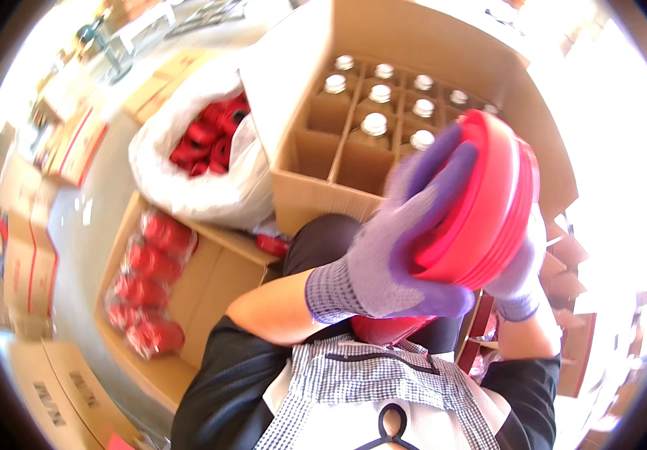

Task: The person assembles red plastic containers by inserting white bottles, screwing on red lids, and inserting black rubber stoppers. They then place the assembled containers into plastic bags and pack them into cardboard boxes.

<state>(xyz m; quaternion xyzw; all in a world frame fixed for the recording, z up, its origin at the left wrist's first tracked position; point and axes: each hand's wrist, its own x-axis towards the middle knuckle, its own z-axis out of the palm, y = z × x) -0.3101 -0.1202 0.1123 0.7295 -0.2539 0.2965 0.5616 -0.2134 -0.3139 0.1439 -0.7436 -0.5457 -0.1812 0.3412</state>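
The matt purple knitted-cloth glove on the left hand (pixel 383 259) has a smoother, darker purple coating along the fingers and a ribbed cuff; the similar purple cloth glove on the right hand (pixel 518 274) is partly hidden. The red, rounded, ridged pieces (pixel 481 217) look like smooth, glossy plastic. Matt brown cardboard forms the tall divided carton (pixel 323 193) and the low open box (pixel 207 304), where red bundles (pixel 154 259) shine under clear crinkled plastic film. The white sack (pixel 160 180) looks like creased plastic, and the black-and-white checked apron (pixel 361 382) is matt woven cloth
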